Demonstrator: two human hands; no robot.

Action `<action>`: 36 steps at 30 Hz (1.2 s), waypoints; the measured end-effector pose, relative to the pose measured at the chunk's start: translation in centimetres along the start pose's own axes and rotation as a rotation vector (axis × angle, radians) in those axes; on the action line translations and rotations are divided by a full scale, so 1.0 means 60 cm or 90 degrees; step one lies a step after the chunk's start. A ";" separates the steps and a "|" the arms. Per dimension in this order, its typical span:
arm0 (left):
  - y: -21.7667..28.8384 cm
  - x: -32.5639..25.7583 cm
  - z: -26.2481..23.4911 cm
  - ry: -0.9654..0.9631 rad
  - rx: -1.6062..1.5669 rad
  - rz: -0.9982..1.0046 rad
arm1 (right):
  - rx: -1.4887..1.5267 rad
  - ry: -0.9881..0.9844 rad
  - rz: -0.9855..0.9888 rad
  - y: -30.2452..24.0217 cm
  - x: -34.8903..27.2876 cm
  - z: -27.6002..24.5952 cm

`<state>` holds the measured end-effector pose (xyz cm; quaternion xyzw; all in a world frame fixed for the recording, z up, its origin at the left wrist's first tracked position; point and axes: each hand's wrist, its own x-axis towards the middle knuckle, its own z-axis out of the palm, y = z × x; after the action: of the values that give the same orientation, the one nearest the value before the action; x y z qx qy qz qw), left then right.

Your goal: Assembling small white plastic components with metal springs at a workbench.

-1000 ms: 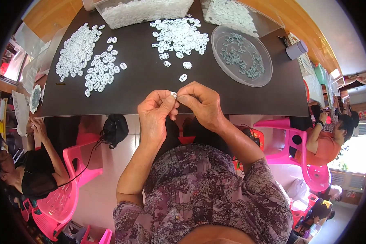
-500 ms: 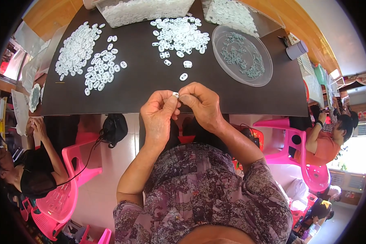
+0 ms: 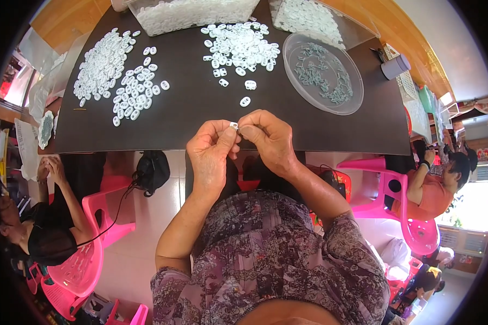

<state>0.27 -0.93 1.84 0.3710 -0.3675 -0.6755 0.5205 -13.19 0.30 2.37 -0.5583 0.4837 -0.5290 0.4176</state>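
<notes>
So I've got a small white plastic piece [image 3: 233, 125] pinched in my left hand [image 3: 211, 154], right hand [image 3: 268, 141] touching at 3 o'clock, fingertips pinched too.

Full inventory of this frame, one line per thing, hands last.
table: one, dark, across the top
white piece: one, pinched between both hands' fingertips
left pile: many white pieces, table left
centre pile: many white pieces, table top centre
loose pieces: a few, white, just beyond the hands
round tray: one, clear, table right, holds small grey-green parts
clear tub: one, full of white pieces, top edge
pink chairs: several, beside the table
other people: seated left and right
left hand: holds the piece
right hand: holds the piece
</notes>
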 end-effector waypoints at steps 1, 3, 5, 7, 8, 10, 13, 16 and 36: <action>0.000 0.000 0.000 0.000 0.003 0.001 | 0.000 0.000 0.001 -0.001 0.000 0.000; -0.001 0.001 -0.001 0.001 0.000 0.001 | 0.012 -0.001 0.015 -0.003 0.000 0.001; -0.002 0.001 -0.002 0.001 -0.003 0.001 | 0.014 0.000 0.010 -0.002 0.000 0.001; -0.003 0.002 -0.002 0.000 0.002 0.005 | 0.016 0.000 0.005 -0.001 0.000 0.001; -0.003 0.001 -0.002 0.000 0.002 0.005 | 0.017 0.002 0.007 0.000 0.000 0.001; -0.002 0.001 -0.001 0.001 0.006 0.003 | 0.019 0.004 0.008 0.001 -0.001 0.001; -0.002 0.000 -0.001 0.004 0.006 0.001 | 0.004 0.008 0.008 0.004 -0.001 0.000; -0.004 0.000 -0.001 0.004 0.011 0.002 | 0.013 -0.012 0.028 0.006 -0.002 -0.004; 0.001 0.000 0.002 -0.008 0.068 0.045 | -0.134 0.044 -0.039 -0.001 -0.001 0.005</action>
<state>0.18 -0.90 1.93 0.3808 -0.4190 -0.6388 0.5210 -12.87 0.35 2.38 -0.5952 0.5335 -0.5064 0.3235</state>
